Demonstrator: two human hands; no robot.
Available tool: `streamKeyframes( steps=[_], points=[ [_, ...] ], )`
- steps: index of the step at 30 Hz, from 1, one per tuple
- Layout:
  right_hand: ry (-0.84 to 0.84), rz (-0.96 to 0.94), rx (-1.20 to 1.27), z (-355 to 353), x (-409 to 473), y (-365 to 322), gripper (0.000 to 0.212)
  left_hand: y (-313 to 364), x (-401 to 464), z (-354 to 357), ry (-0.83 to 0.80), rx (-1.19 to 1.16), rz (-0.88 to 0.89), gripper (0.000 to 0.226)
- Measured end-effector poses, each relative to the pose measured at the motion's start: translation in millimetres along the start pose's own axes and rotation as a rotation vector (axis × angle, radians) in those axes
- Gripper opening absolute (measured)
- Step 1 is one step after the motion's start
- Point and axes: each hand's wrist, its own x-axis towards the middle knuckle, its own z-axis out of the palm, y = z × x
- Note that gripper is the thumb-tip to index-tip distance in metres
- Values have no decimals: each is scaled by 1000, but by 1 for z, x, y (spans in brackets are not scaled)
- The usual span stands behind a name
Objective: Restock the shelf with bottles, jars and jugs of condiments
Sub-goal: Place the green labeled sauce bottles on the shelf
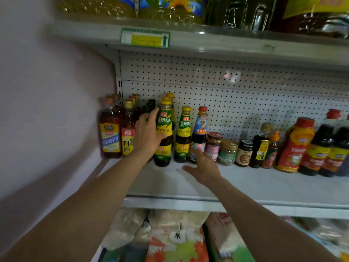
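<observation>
My left hand [148, 132] grips a dark sauce bottle with a green-yellow label and yellow cap [164, 133], which stands upright on the white shelf [255, 183]. A matching bottle [182, 135] stands just to its right. Beside that is a red-capped bottle with a blue label [199, 132]. My right hand [204, 168] hovers open, fingers spread, low in front of the blue-label bottle, its fingertips near the bottle's base. Amber cooking-wine bottles [111, 129] fill the shelf's left end.
Small jars [214, 145], a dark bottle [259, 146], an orange-red bottle [294, 146] and dark soy bottles [321, 148] line the shelf to the right. Oil jugs [170, 8] sit on the upper shelf. Rice bags [177, 237] lie below. A wall [47, 110] closes the left side.
</observation>
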Motion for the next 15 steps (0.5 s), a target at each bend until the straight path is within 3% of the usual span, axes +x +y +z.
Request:
streamKeyframes(
  steps=[3,6,15],
  points=[
    [-46,-54,-105,-15,-20,-2,83,-10,-49,-6,-53,66,-97,83],
    [-87,-152,-148,-15,-46,-7,78,-24,-100,-13,-127,122,-218,74],
    [-217,-378,-74,33,-130,-16,70,-69,-236,-18,-198,325,-364,68]
  ],
)
